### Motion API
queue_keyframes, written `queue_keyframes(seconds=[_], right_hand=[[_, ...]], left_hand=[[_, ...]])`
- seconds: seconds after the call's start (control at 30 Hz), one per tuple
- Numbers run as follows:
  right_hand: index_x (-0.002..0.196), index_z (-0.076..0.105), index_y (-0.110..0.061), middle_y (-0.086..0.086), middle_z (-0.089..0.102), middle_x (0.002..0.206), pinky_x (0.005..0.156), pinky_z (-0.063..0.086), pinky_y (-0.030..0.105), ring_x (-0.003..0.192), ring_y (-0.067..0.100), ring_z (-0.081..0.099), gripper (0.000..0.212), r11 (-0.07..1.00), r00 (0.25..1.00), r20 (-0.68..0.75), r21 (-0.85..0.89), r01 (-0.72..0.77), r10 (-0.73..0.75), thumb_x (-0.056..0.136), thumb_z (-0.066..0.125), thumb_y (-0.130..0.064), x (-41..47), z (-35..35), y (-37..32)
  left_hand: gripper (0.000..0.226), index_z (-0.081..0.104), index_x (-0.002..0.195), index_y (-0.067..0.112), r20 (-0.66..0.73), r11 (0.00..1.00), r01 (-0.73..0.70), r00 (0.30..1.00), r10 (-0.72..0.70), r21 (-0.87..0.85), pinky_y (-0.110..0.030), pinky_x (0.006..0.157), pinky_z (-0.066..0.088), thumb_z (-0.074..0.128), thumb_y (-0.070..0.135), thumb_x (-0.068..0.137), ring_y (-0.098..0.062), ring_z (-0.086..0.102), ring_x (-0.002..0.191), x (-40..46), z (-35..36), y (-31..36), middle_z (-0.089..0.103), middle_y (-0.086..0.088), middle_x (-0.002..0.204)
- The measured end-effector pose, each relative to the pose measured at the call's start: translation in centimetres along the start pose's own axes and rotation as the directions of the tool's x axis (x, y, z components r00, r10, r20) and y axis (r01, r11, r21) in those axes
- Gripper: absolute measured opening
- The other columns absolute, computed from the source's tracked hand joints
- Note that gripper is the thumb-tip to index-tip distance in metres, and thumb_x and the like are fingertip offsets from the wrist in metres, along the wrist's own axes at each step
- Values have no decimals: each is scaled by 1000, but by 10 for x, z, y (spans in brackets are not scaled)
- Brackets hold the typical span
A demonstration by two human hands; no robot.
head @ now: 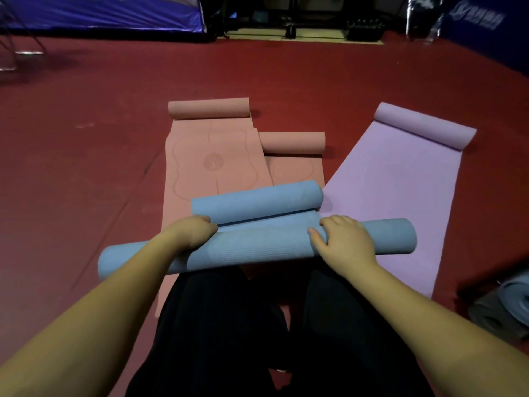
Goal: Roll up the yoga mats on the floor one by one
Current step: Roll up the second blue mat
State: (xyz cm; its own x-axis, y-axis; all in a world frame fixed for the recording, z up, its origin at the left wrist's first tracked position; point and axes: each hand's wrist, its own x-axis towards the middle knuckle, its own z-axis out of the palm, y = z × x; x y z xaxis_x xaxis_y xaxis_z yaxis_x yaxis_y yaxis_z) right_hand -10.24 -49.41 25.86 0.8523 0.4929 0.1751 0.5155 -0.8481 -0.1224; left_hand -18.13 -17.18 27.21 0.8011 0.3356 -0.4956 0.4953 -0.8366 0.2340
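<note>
The left hand (192, 232) curls over the top of the near roll of the blue mat (257, 247), fingers bent down its far side and gripping it. The right hand (342, 239) lies on the same roll further right, fingers wrapped over its top and thumb pointing left along it, also gripping. The roll lies across the person's dark-trousered knees (286, 325), running left to right, with each end reaching past the hands. Just beyond it a short flat strip of the blue mat leads to a second, shorter blue roll at the mat's far end, which touches the near roll's far side. The blue mat lies on top of a pink mat (211, 164) that stretches away on the red floor (86, 167), its far end curled into a roll. A second pink mat (294, 164) lies just right of it, partly under its edge, also rolled at the far end. To the right a lilac mat (395, 179) angles away, its far end rolled too. At the near right edge sits a grey rolled bundle (506, 308); blue banners (100, 12) stand far back.
</note>
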Motion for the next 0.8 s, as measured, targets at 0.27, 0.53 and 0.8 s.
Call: queue_keyframes(seconds=[0.27, 0.53, 0.8], right_hand=[[77, 65, -16, 4, 66, 83, 72, 40, 35, 87, 27, 60, 66, 997, 997, 53, -59, -44, 47, 84, 17, -61, 16, -4, -5], [93, 73, -20, 4, 70, 100, 75, 45, 33, 96, 26, 63, 57, 988, 964, 222, -78, -130, 144, 97, 29, -55, 45, -9, -9], [113, 71, -16, 11, 66, 119, 86, 45, 36, 106, 29, 60, 62, 986, 900, 401, -55, -159, 168, 94, 27, -55, 56, -32, -9]], left_hand=[[44, 43, 61, 16, -627, 999, -44, 779, 25, -14, -36, 59, 34, 38, 36, 99, -30, 49, 70, -31, 25, 2, 49, -4, 71], [51, 58, 67, 18, -626, 985, -64, 765, 150, 158, -38, 66, 36, 27, 48, 92, -33, 59, 71, -36, 56, -9, 60, -3, 72], [59, 67, 81, 16, -574, 983, -21, 810, 125, 184, -36, 74, 36, 23, 49, 100, -30, 62, 87, -34, 25, 5, 68, -5, 95]])
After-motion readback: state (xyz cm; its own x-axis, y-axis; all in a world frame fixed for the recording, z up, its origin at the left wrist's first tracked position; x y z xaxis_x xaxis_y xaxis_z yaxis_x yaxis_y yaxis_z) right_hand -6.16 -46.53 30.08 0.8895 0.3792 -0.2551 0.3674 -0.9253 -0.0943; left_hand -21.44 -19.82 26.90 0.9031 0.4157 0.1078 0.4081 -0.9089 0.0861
